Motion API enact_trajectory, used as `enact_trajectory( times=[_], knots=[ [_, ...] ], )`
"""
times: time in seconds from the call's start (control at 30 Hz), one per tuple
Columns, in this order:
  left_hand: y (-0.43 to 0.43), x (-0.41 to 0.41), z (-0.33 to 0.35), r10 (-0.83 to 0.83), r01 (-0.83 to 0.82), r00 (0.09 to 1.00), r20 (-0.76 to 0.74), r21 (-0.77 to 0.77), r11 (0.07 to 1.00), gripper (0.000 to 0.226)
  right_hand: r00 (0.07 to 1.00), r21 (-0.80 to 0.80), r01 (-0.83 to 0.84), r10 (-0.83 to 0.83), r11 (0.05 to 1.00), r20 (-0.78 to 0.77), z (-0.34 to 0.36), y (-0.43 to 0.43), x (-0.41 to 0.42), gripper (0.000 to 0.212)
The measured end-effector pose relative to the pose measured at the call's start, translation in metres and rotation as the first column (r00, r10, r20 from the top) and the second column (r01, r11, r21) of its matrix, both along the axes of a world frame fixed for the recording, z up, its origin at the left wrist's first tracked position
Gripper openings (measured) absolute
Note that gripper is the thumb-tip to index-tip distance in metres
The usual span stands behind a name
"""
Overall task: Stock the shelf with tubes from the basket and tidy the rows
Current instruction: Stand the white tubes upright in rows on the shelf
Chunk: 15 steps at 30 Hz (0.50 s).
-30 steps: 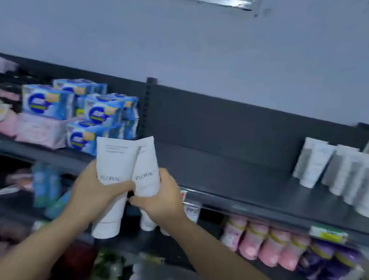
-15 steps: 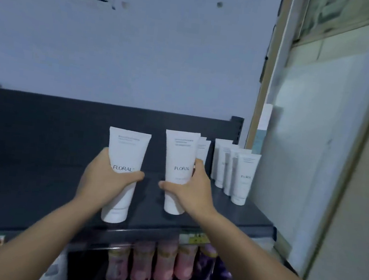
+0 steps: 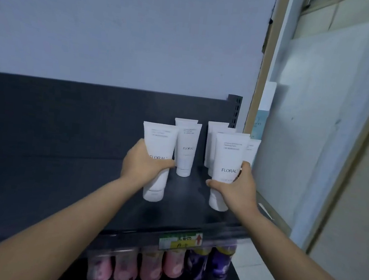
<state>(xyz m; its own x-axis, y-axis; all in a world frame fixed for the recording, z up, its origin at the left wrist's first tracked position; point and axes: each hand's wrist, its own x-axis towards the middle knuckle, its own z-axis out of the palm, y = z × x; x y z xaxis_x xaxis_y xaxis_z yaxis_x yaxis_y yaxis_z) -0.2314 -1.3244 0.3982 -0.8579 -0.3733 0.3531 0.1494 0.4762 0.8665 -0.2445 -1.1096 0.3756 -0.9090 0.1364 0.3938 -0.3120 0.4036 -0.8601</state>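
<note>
Near the shelf's [image 3: 59, 195] right end, you've brought both tubes down: your left hand [image 3: 141, 166] wraps one tube [image 3: 159, 141], your right hand [image 3: 236, 188] the other tube [image 3: 228, 153], caps seemingly touching down before the standing rows [image 3: 187, 149].

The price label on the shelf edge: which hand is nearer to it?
Right, narrowly. The right hand grips a tube above and slightly right of the price label; the left hand grips another tube farther up and left.

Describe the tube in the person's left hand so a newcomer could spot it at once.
On the dark top shelf, find the white FLORAL tubes near its right end. The left-hand tube stands cap-down at the front, gripped by the left hand. It is the leftmost tube.
</note>
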Motion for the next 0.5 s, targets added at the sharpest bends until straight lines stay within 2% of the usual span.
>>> enact_trajectory(
  times=[0.2,0.37,0.5],
  knots=[
    [0.03,-0.054,-0.012,-0.11,0.111,0.994,-0.026,0.046,0.993,0.059,0.999,0.001,0.044,-0.044,0.999,0.022,-0.011,0.019,-0.014,0.07],
    [0.053,-0.088,-0.02,-0.103,0.104,0.995,-0.013,0.079,0.991,0.063,0.997,0.025,0.079,-0.079,0.997,-0.003,-0.014,0.037,-0.017,0.066],
    [0.065,-0.104,-0.027,-0.092,0.092,0.996,-0.008,0.049,0.995,0.063,0.996,0.049,0.09,-0.091,0.995,0.004,-0.017,0.05,-0.021,0.067]
  ],
)
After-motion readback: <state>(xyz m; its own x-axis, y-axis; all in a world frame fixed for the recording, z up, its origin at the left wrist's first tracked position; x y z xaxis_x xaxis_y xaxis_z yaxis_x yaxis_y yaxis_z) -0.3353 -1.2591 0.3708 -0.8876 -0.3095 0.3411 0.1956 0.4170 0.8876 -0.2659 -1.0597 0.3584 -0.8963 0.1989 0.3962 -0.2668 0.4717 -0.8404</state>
